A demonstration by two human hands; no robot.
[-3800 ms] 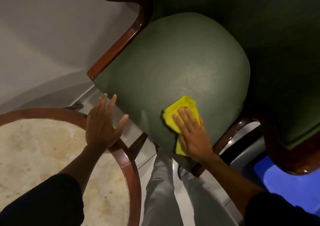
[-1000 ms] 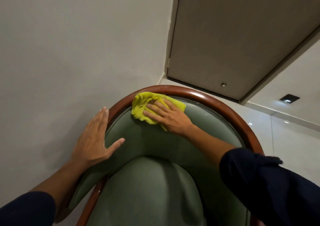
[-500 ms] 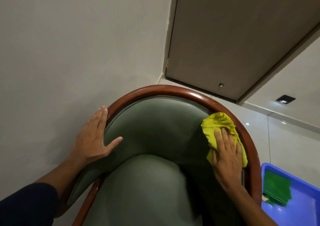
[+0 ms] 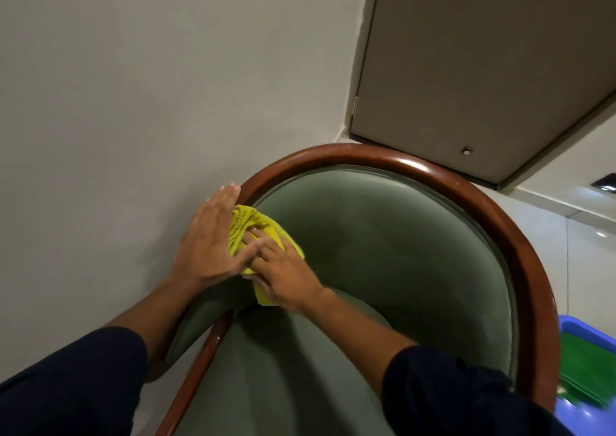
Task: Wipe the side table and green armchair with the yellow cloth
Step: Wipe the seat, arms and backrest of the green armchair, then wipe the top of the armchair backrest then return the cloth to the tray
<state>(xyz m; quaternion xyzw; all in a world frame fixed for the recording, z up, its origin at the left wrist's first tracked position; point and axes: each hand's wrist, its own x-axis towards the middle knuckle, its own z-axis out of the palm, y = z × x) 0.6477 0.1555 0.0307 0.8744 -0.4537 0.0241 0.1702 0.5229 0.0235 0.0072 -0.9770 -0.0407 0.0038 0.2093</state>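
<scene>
Nowhere any writing; mid-frame, right hand [image 4: 286,277] fingers spread flat, pressing yellow cloth [image 4: 263,235] onto green armchair [image 4: 383,252]; left hand [image 4: 208,245] flat, fingers together, touching it.

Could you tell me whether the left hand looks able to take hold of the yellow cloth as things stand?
Probably yes. The left hand lies flat beside the yellow cloth, its thumb over the edge. Only the right hand pressing the cloth onto the green armchair is in the way.
</scene>
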